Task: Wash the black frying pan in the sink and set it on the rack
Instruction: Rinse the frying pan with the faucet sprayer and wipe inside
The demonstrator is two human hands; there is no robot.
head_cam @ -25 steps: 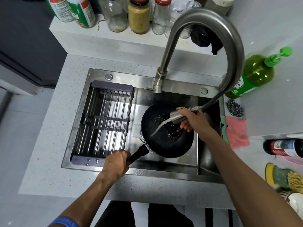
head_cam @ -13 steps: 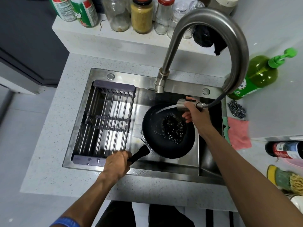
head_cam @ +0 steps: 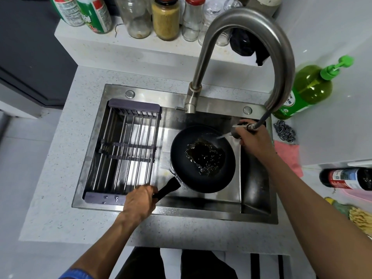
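While water runs, I judge the wash only partly done: across the tabletop [head_cam: 50, 208], the sink [head_cam: 259, 184] holds the black frying pan [head_cam: 203, 160] with dark residue pooled inside, and the rack [head_cam: 124, 150] to its left carries nothing yet. Rinsing, then the lift onto the rack, remain. My left hand [head_cam: 138, 202] has its fingers clamped round the pan handle; my right hand [head_cam: 255, 137] grips the pull-out spray head [head_cam: 239, 128], aimed at the pan's far rim.
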